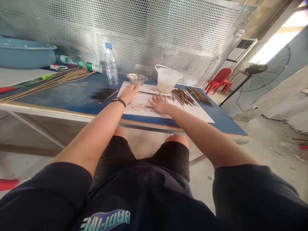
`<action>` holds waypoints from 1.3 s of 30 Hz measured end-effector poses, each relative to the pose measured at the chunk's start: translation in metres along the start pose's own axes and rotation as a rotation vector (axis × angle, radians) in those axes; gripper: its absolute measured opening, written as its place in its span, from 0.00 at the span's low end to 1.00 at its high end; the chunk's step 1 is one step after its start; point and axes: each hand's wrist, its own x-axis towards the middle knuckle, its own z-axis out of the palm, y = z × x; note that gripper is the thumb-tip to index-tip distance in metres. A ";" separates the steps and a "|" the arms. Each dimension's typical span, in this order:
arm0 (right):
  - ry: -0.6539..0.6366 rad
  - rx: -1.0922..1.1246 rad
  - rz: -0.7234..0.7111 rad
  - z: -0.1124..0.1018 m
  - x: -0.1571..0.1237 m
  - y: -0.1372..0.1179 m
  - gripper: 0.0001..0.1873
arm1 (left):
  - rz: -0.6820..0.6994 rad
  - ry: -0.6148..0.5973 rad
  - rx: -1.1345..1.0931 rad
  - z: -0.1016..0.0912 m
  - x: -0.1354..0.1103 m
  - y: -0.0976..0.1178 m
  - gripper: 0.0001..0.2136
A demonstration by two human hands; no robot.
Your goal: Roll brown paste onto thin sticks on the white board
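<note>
My left hand [129, 93], with a dark band at the wrist, rests on the white sheet [202, 114] in front of a metal bowl [137, 79]. Its fingers are drawn together at the left end of a thin brown stick [147, 93], which runs right across the sheet. My right hand [159, 104] lies palm down on the sheet with its fingers spread, their tips by that stick. Another thin stick shows partly beside the right thumb; the palm hides the rest. Right of this hand lies a loose pile of brown-coated sticks [184, 97] with pale thin ends.
A white plastic bucket [168, 78] stands behind the sheet, and more brown sticks [199, 95] lie right of it. Leftward are a phone [104, 95], an upright water bottle [111, 67], long tan strips [60, 78] and a blue basin [26, 53]. Perforated metal backs the table.
</note>
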 end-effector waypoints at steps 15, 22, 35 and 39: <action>0.009 -0.004 0.014 0.003 -0.004 0.010 0.52 | -0.002 -0.030 0.006 -0.002 -0.003 0.005 0.23; 0.010 -0.020 0.024 -0.002 0.014 0.012 0.50 | -0.023 -0.036 -0.003 -0.003 -0.001 0.001 0.24; 0.002 -0.012 0.045 0.000 -0.012 0.016 0.53 | -0.018 -0.059 -0.012 -0.004 -0.006 0.007 0.24; -0.018 -0.013 0.057 -0.001 -0.016 0.016 0.53 | -0.040 -0.056 -0.007 -0.003 -0.007 0.005 0.25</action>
